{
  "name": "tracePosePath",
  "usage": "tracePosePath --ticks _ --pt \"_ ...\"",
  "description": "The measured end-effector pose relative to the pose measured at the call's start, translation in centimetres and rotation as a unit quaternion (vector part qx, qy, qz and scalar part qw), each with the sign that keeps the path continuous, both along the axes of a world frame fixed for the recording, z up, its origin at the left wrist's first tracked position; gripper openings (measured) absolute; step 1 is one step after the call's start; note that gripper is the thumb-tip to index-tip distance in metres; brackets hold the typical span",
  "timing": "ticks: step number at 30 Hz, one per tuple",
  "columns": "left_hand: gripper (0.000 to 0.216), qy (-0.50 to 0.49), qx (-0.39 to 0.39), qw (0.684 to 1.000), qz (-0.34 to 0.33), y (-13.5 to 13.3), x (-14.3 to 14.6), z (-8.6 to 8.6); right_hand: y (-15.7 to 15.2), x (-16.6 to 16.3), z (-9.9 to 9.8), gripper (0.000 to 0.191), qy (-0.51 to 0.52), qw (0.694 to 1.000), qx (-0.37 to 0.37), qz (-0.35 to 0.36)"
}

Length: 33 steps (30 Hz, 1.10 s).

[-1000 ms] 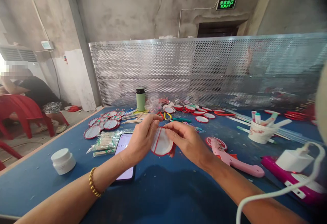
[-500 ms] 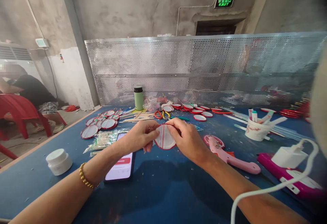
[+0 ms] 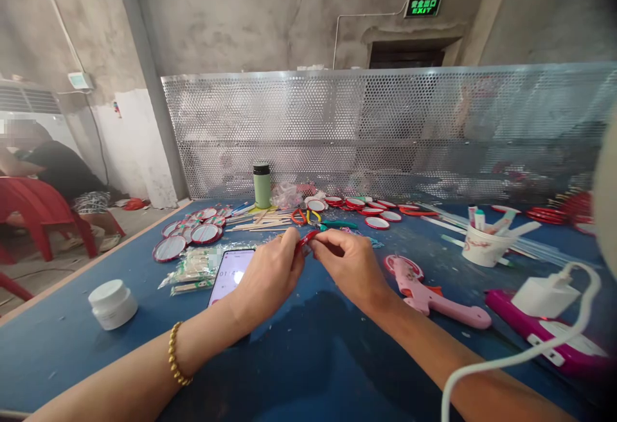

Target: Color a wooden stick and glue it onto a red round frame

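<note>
My left hand (image 3: 270, 271) and my right hand (image 3: 344, 263) meet above the blue table (image 3: 299, 358), both pinched on a small red-rimmed white disc (image 3: 307, 238). The disc is turned nearly edge-on, so mostly its red rim shows between my fingertips. A gold bead bracelet (image 3: 176, 363) is on my left wrist. A phone (image 3: 230, 273) with a lit screen lies just under my left hand. A pink glue gun (image 3: 434, 297) rests on the table right of my right hand.
Several red-rimmed discs (image 3: 193, 236) lie at the left and more (image 3: 371, 211) at the back. A green flask (image 3: 261, 185), white jar (image 3: 113, 303), paper cup of sticks (image 3: 484, 242), white charger with cable (image 3: 544, 293) and perforated metal screen (image 3: 385, 133) surround the work. A person sits on a red chair (image 3: 33, 210) at left.
The disc has turned from showing its white face to nearly edge-on. Both hands closed in on it and rose slightly toward the table's middle.
</note>
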<state>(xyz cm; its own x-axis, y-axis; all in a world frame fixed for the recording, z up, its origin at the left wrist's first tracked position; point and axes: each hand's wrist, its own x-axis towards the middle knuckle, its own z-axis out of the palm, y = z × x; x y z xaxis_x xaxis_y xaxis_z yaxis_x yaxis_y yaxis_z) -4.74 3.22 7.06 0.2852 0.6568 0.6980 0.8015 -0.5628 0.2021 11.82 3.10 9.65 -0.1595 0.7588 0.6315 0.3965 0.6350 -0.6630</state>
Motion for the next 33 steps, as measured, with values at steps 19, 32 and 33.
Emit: tracePosePath --ticks 19,32,33 --pt "0.017 0.173 -0.006 0.985 0.023 -0.9 -0.3 1.3 -0.5 -0.3 -0.5 0.02 0.089 0.995 -0.041 -0.006" --pt "0.02 0.177 -0.005 0.984 0.031 -0.7 -0.5 1.2 -0.4 -0.4 -0.5 0.019 0.091 0.995 -0.039 -0.022" --pt "0.02 0.177 -0.005 0.984 0.031 -0.7 -0.5 1.4 -0.4 -0.4 -0.6 0.019 0.092 0.995 -0.038 -0.021"
